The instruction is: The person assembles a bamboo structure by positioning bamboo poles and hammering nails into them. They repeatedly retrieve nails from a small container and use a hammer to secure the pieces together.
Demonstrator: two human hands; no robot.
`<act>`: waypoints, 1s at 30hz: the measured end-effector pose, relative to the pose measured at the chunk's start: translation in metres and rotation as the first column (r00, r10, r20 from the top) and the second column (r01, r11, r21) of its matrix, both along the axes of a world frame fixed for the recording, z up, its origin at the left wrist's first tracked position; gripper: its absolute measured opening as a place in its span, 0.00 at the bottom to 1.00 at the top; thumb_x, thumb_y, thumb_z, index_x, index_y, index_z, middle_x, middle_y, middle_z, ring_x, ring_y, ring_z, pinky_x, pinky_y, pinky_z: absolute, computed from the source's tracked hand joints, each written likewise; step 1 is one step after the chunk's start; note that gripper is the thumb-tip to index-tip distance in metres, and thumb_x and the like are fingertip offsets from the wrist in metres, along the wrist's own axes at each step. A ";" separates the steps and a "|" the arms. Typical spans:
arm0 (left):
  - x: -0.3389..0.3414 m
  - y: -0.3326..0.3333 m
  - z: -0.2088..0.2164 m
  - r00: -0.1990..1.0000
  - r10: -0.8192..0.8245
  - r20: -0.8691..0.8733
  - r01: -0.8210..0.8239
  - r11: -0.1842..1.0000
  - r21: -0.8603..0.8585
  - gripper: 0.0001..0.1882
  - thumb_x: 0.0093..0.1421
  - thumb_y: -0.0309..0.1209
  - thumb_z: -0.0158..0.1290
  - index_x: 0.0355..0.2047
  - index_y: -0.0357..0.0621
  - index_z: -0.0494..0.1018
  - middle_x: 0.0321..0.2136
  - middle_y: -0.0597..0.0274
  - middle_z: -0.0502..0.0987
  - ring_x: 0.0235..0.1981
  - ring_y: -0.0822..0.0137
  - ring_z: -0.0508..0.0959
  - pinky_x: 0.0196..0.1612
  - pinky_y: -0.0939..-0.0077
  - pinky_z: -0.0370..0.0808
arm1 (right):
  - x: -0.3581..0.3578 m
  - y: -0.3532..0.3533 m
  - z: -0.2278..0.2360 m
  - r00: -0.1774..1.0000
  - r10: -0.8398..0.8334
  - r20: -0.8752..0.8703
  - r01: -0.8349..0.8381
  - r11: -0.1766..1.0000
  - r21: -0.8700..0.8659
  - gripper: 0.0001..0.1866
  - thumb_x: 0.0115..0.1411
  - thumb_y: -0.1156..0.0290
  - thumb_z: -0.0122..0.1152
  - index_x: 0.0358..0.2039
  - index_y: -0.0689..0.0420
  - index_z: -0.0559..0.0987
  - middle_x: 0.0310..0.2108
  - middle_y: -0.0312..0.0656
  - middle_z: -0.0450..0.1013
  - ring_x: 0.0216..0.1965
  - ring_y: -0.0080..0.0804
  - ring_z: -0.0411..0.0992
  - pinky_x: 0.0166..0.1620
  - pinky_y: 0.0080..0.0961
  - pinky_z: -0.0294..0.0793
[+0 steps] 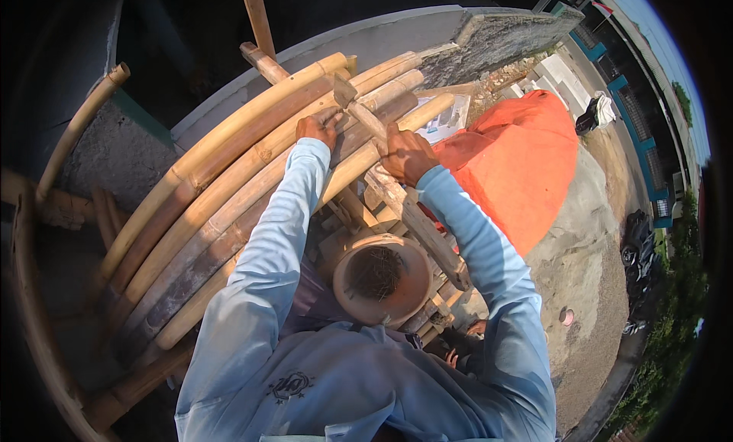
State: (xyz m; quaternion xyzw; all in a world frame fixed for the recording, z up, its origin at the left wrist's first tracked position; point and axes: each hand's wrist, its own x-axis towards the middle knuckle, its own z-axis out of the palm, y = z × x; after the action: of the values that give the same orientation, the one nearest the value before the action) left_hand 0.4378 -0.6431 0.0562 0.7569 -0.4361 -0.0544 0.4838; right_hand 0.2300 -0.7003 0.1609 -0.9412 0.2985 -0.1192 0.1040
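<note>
Several long bamboo poles (252, 163) lie side by side, running from the lower left up to the middle. My right hand (408, 155) is closed around the wooden handle of a hammer (366, 120), its grey metal head above the poles, just right of my left hand. Over the poles, my left hand (318, 129) has its fingers drawn together in a pinch. Whatever is between those fingertips is too small to make out. Nearer to me stands a round bowl (407, 295) with a heap of thin nails (372, 272) inside.
A narrow wooden board (427, 236) slants below my right hand. Orange tarp (519, 163) covers part of a grey sand pile (584, 221) at the right. Behind the poles runs a low concrete wall (382, 36). Another person's hand (452, 358) shows beside my right elbow.
</note>
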 end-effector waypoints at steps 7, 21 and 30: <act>-0.009 0.063 0.017 0.978 0.120 0.170 -0.135 0.987 0.083 0.15 0.56 0.30 0.62 0.45 0.51 0.83 0.42 0.48 0.83 0.44 0.50 0.83 0.52 0.63 0.78 | 0.001 0.036 0.062 0.692 -0.027 0.722 -0.008 0.999 0.045 0.16 0.64 0.65 0.63 0.40 0.64 0.70 0.24 0.60 0.76 0.26 0.60 0.76 0.28 0.48 0.75; -0.009 0.073 0.013 0.909 0.204 0.364 -0.357 0.831 0.427 0.11 0.52 0.38 0.63 0.32 0.46 0.84 0.35 0.46 0.83 0.38 0.46 0.83 0.45 0.56 0.80 | 0.003 0.041 0.024 0.564 -0.039 0.825 -0.128 0.983 0.133 0.17 0.64 0.62 0.62 0.43 0.65 0.74 0.27 0.57 0.78 0.30 0.54 0.79 0.32 0.44 0.77; -0.008 0.078 0.013 0.896 0.214 0.390 -0.337 0.898 0.282 0.10 0.51 0.38 0.64 0.32 0.51 0.85 0.34 0.51 0.83 0.35 0.48 0.84 0.43 0.56 0.81 | 0.010 0.031 0.033 0.759 0.064 0.648 0.004 0.995 -0.102 0.13 0.63 0.67 0.62 0.39 0.64 0.73 0.24 0.57 0.76 0.24 0.53 0.77 0.29 0.46 0.77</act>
State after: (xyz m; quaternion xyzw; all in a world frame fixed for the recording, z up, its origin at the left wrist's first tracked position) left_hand 0.4301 -0.5648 0.0692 0.8814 -0.3853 0.0759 0.2626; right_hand 0.2403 -0.6689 0.1939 -0.8501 0.2226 -0.4507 0.1569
